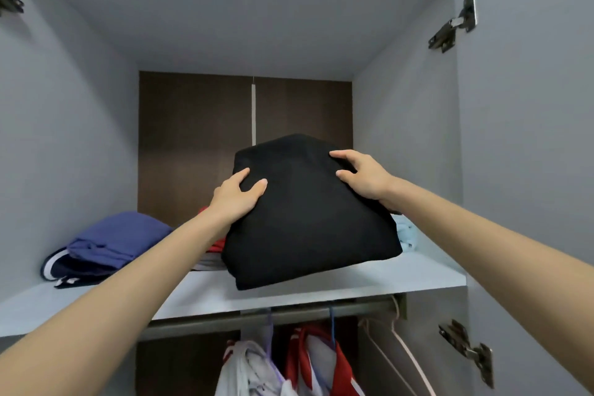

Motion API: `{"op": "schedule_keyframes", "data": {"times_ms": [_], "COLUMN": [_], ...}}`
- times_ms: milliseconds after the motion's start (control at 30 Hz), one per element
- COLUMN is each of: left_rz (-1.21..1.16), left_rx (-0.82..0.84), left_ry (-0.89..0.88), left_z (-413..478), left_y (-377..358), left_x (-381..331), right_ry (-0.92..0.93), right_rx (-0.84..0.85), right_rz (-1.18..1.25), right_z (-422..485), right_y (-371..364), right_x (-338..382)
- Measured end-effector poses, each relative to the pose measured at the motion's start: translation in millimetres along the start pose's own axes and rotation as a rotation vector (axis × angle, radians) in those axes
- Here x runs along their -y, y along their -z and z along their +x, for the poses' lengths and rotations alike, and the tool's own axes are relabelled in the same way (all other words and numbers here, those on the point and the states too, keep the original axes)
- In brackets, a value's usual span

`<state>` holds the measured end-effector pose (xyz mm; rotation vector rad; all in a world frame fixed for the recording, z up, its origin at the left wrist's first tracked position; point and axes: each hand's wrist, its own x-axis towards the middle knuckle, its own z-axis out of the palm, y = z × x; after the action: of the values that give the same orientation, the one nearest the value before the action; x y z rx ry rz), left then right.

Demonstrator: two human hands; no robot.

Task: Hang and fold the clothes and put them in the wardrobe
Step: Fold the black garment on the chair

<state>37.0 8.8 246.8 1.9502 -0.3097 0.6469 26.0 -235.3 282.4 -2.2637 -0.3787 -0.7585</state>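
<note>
A folded black garment [308, 219] is tilted up over the middle of the wardrobe's upper shelf [321, 283], its lower edge near the shelf board. My left hand [239, 196] grips its left side with the thumb on top. My right hand [363, 177] grips its upper right edge, fingers curled over the cloth. Behind the garment lie a folded red piece [213, 243] and a pale blue piece [406, 233], both mostly hidden.
A stack of folded blue and navy clothes [106, 246] sits at the shelf's left. Below the shelf runs a hanging rail [225, 320] with a white garment [247, 370], a red and white garment [318, 360] and empty pink hangers [395, 350]. Door hinges [454, 24] jut out on the right.
</note>
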Motion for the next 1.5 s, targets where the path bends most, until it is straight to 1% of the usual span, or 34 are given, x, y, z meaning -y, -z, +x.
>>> {"op": "schedule_keyframes", "data": {"times_ms": [133,233,467,533,633,733,800,867,967,1033,1133,1167,1233,1333,1400,1500], "left_rz": [-0.061,-0.066,-0.393,-0.481,-0.529,-0.471,-0.430,-0.416,-0.288,-0.205,-0.140,-0.131,-0.128,-0.110,-0.047,0.050], "left_rx": [0.013,0.064,0.245,0.258,0.237,0.304,0.374,0.422,0.384,0.357,0.379,0.387,0.400,0.422,0.420,0.422], "left_ry": [-0.026,-0.036,0.044,0.066,0.087,0.128,0.193,0.212,0.151,0.103,0.073,0.072,0.075,0.073,0.079,0.110], "left_z": [69,119,205,222,239,242,242,244,246,244,237,234,228,222,218,204], "left_y": [-31,-55,-118,-136,-169,-202,-211,-212,-214,-217,-218,-217,-215,-205,-197,-186], "left_x": [11,15,13,8,5,19,31,42,47,47,47,47,47,40,33,19], "right_ry": [-0.030,-0.102,-0.249,-0.273,-0.307,-0.325,-0.299,-0.266,-0.299,-0.344,-0.374,-0.378,-0.397,-0.334,-0.290,-0.237], "right_rx": [-0.052,-0.056,-0.079,-0.089,-0.094,-0.077,0.003,0.117,0.257,0.297,0.363,0.351,0.232,0.062,-0.009,-0.087], "right_rz": [-0.086,-0.147,-0.370,-0.421,-0.516,-0.638,-0.674,-0.677,-0.676,-0.664,-0.655,-0.632,-0.539,-0.529,-0.546,-0.494], "right_z": [65,112,200,221,242,247,245,244,238,226,208,205,201,195,189,173], "right_y": [-2,2,20,28,37,32,20,9,-4,-13,-30,-33,-31,-16,-5,7], "right_x": [-23,-38,-81,-94,-115,-138,-144,-140,-135,-144,-165,-168,-169,-162,-156,-140]}}
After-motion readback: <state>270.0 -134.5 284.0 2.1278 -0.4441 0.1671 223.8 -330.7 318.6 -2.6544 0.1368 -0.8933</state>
